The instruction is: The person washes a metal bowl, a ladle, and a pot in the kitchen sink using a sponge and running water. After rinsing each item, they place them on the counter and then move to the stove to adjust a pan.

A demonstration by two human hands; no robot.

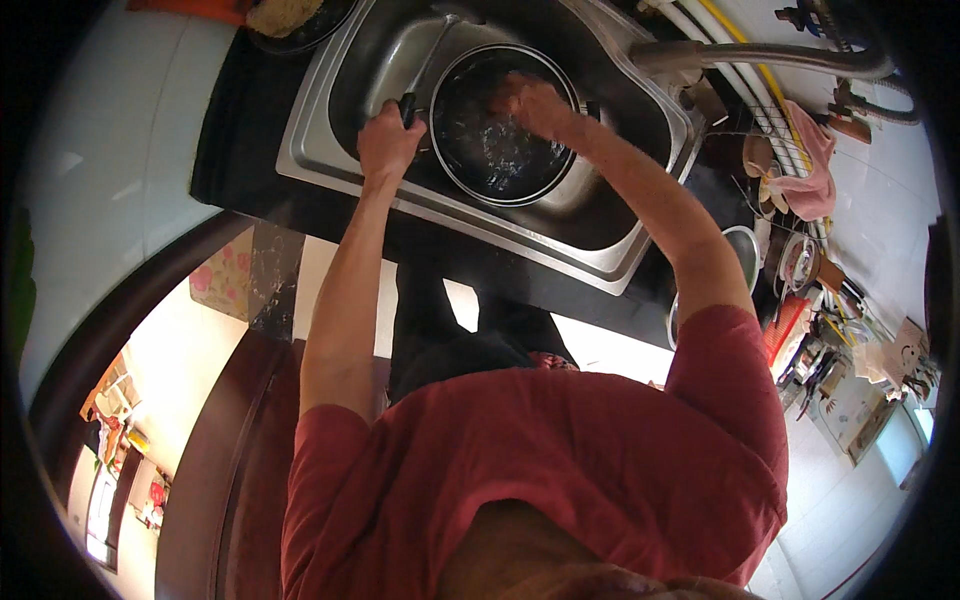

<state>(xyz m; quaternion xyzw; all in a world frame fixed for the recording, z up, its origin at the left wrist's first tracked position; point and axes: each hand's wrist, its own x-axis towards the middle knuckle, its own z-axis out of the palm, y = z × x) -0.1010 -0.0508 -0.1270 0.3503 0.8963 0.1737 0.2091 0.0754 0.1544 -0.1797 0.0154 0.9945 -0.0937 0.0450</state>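
A round pot (468, 160) with a bright metal rim and a dark inside stands in the steel sink (350, 85). Water with light glinting off it lies in the pot. At the pot's left side, my left hand (389, 146) is closed round its black handle (407, 106). My right hand (538, 108) reaches over the far right rim into the pot. Its fingers are dim and smeared by motion, so whether they hold anything cannot be made out. A second dark handle (593, 108) shows at the pot's right, beside my right wrist.
A metal faucet (690, 58) juts in at the upper right. Beyond the sink's upper left corner is a dark dish (300, 30) of tan food. Pipes, a pink cloth (808, 165) and a rack of utensils line the right wall. Under my right arm lies a round pale-rimmed vessel (742, 250).
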